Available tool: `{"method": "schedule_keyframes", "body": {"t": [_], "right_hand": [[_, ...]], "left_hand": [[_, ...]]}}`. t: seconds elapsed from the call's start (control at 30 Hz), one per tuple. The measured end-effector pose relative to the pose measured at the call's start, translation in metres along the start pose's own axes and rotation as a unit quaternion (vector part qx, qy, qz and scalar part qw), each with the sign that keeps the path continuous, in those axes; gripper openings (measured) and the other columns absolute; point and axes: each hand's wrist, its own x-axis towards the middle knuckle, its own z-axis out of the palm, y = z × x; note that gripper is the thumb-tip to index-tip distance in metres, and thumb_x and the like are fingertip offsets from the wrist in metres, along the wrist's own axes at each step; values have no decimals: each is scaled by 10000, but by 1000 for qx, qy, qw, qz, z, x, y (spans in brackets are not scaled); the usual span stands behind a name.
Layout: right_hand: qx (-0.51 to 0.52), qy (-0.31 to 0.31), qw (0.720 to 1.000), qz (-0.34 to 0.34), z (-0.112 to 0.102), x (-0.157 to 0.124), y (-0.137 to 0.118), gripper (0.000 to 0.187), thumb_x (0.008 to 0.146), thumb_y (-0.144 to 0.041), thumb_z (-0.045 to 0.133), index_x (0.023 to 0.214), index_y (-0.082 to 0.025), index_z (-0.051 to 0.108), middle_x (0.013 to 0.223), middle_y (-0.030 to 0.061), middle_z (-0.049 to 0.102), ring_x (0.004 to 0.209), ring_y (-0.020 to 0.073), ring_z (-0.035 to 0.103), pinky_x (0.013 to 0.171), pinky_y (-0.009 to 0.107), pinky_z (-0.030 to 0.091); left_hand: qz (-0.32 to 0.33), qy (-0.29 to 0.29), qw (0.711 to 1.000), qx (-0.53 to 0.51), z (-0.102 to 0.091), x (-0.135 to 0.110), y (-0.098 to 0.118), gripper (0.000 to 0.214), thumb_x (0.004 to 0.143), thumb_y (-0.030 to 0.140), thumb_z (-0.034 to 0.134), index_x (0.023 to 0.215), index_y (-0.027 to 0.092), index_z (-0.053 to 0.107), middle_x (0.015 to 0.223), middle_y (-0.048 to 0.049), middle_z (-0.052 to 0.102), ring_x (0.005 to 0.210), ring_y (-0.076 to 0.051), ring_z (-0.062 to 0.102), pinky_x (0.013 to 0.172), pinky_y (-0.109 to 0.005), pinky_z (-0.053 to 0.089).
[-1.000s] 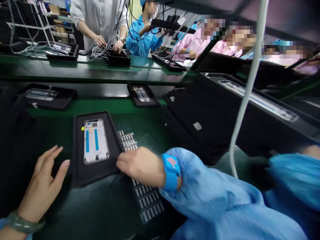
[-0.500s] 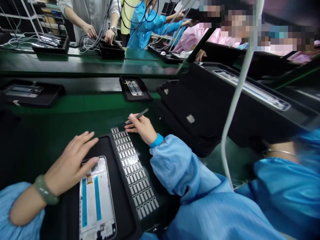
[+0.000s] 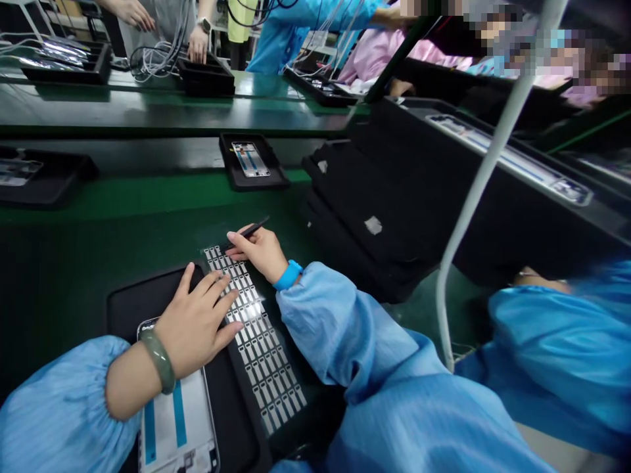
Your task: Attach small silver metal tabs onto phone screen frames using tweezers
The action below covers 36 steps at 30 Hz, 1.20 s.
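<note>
My right hand (image 3: 259,253) pinches dark tweezers (image 3: 254,228), their lower end at the top of a clear sheet of small grey stickers (image 3: 256,341). With fingers spread, my left hand (image 3: 197,322) reaches over the black tray (image 3: 236,401) onto the sheet's left edge; whether it presses there I cannot tell. Beneath that wrist, a phone frame (image 3: 194,420) with two blue strips lies in the tray, its upper part mostly hidden by my hand.
Another black tray (image 3: 229,171) holding a phone frame stands ahead on the green bench (image 3: 162,190). Stacked black trays (image 3: 365,190) rise at the right, behind a hanging white cable (image 3: 473,197). A co-worker's blue sleeve (image 3: 557,328) is close on my right. Other people work across the bench.
My left hand has moved right, from over the phone frame to the sticker sheet's edge. The tweezers have come down to the sheet's top. The whole view has shifted slightly.
</note>
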Motion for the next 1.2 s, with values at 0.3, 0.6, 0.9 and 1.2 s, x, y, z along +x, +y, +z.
{"method": "schedule_keyframes", "body": {"t": [0.3,0.6,0.9,1.2], "right_hand": [[11,6,999,34,3,-2,-9,171,741,-244,666,776,-134,539,603,-4,614,583,126,675,520,180,563],[78,-21,995,66,0,-1,-18,37,799,-128,576,767,-123,559,655,26,662,555,90,659,497,139,540],[139,-54,989,16,-5,-16,-32,135,757,-234,645,791,-140,554,694,15,679,572,82,658,503,130,529],[64,-14,997,-27,-6,-18,-29,242,719,-334,667,799,-153,527,672,2,653,558,108,659,500,178,535]], "left_hand": [[7,27,1000,-14,1,0,0,443,888,444,363,1198,180,538,1265,-120,539,1221,-290,416,1052,-610,179],[4,15,1000,-18,1,0,-2,450,893,452,342,1212,189,518,1288,-108,520,1241,-274,394,1063,-603,141],[-33,74,990,-117,-1,-3,-12,370,895,405,382,1162,183,511,1251,-94,531,1232,-236,406,1070,-519,243],[-78,123,974,-175,-9,-4,-29,240,886,304,420,1043,183,557,1078,-72,584,1083,-200,495,959,-413,402]]}}
